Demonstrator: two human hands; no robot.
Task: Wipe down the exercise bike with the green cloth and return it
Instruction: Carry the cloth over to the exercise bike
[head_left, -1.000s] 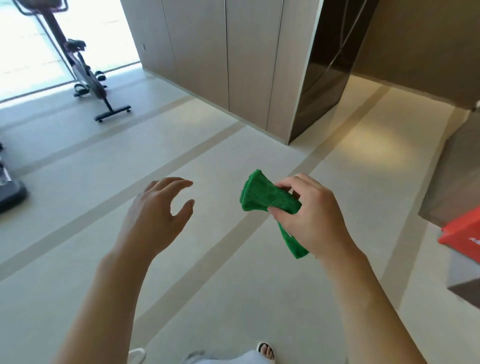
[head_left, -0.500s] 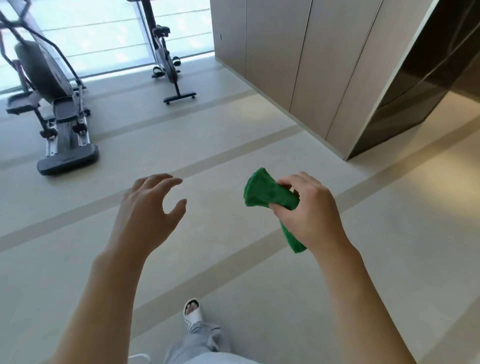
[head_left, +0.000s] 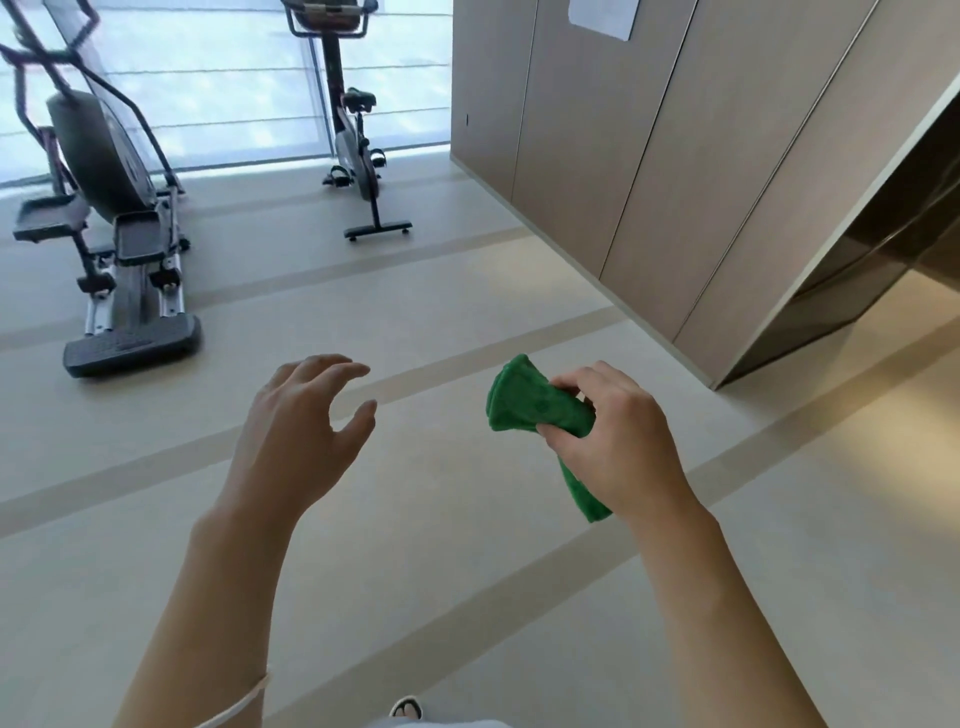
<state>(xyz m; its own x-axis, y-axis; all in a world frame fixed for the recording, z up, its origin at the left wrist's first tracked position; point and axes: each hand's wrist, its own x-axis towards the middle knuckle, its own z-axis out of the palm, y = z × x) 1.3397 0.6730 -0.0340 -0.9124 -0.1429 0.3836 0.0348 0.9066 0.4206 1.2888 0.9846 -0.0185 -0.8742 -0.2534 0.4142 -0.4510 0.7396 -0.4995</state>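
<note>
My right hand is closed around a bunched green cloth, held in the air at mid-height; one end fans out to the left and a tail hangs below my palm. My left hand hovers beside it, fingers spread and curled, holding nothing. The exercise bike stands far ahead by the bright window, dark frame, saddle and pedals showing, its handlebars cut by the top edge. Both hands are well short of the bike.
An elliptical trainer stands at the left, its rear foot pointing toward me. Tall beige wall panels run along the right, ending at a dark recess. Pale floor with darker stripes lies between me and the bike.
The view has swung left and moved forward: the bike and elliptical now sit nearer the centre and larger. My hands keep the same pose, cloth still in the right.
</note>
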